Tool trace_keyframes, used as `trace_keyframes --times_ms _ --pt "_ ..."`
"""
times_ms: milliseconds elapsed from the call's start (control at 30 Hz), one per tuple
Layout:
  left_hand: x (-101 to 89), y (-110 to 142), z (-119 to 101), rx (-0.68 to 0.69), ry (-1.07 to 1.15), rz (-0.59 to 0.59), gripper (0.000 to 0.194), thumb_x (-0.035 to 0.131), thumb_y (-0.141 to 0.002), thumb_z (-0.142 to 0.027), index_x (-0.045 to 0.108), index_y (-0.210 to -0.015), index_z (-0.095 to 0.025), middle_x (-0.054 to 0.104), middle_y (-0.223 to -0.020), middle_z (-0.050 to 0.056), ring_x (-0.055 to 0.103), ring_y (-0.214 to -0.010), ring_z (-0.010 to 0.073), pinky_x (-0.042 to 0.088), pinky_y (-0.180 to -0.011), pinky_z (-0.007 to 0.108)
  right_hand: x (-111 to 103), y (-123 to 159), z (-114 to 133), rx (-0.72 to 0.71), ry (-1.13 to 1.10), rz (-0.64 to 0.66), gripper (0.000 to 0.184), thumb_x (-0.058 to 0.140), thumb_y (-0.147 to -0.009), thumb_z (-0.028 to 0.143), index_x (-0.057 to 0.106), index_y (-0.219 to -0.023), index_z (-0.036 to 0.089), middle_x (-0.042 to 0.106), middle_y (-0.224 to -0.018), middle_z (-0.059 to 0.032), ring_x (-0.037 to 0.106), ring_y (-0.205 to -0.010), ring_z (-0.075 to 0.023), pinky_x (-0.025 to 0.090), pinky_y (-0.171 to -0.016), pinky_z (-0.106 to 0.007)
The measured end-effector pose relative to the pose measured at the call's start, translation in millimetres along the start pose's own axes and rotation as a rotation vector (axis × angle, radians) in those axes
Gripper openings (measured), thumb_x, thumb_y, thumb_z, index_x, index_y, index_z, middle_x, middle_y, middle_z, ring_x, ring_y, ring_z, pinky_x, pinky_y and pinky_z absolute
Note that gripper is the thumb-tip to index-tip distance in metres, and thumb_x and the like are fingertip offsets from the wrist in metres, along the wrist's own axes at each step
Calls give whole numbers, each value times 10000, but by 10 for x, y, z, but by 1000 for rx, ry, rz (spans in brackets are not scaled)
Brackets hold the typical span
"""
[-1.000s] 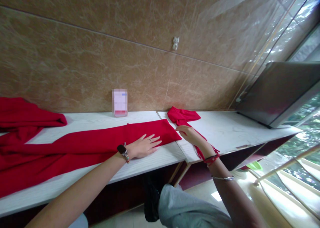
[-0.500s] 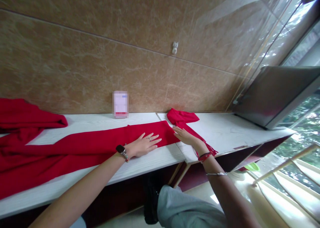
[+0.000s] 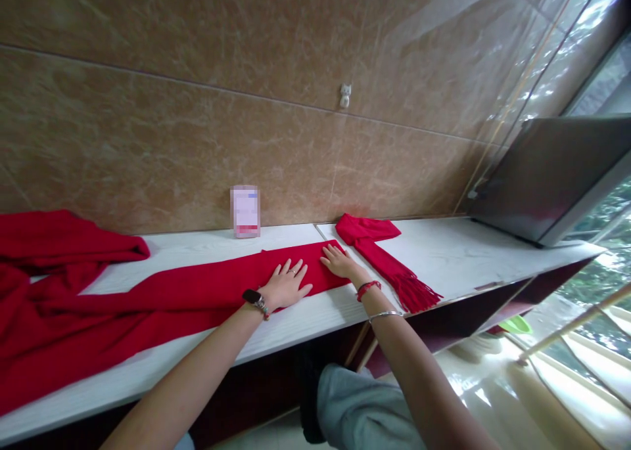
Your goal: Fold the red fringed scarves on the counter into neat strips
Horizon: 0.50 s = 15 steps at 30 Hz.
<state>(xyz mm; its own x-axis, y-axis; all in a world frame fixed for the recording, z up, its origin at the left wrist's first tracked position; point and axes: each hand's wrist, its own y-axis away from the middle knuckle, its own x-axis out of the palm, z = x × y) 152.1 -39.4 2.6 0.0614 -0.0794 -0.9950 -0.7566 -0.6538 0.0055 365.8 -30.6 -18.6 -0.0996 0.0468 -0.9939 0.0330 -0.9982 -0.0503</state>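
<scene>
A long strip of red cloth point(image 3: 192, 286) lies along the white counter, spreading wider and more rumpled toward the left. My left hand point(image 3: 284, 284) rests flat on it, fingers spread, with a ring on one finger. Just to the right, my right hand point(image 3: 339, 263) also lies flat near the strip's right end, its fingers extended. Neither hand grips the fabric. Beyond my right hand is a folded red piece with a fringed end point(image 3: 389, 266), crossing the counter toward its front edge. Whether it joins the strip cannot be seen.
More bunched red cloth point(image 3: 64, 243) lies at the far left. A small upright box or phone-like object point(image 3: 245, 211), blurred, leans by the tiled wall. A dark grey appliance point(image 3: 547, 174) stands at the right end of the white counter point(image 3: 453, 249). A green item point(image 3: 516, 324) is below.
My right hand has moved left from the strip's end onto the cloth, uncovering the fringe. My left hand stays on the fabric. The view has shifted slightly.
</scene>
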Motion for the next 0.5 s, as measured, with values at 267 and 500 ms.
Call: trace_keyframes --times_ms 267,500 --pt "-123 -25 285 -123 69 -34 649 224 -858 -603 251 -1389 -230 88 -1482 77 25 -1345 319 101 -1018 576 -143 -92 -123 116 19 -122 505 243 -927 377 295 -1361 124 226 -1446 -156 145 -1338 -266 157 -1037 -552" --pt "-72 -13 600 -295 80 38 706 232 -818 -654 213 -1401 -257 67 -1482 84 51 -1334 360 139 -989 612 -37 -262 328 -27 -25 -1 497 208 -929 409 277 -1379 211 233 -1453 -109 180 -1330 -268 215 -1012 -554"
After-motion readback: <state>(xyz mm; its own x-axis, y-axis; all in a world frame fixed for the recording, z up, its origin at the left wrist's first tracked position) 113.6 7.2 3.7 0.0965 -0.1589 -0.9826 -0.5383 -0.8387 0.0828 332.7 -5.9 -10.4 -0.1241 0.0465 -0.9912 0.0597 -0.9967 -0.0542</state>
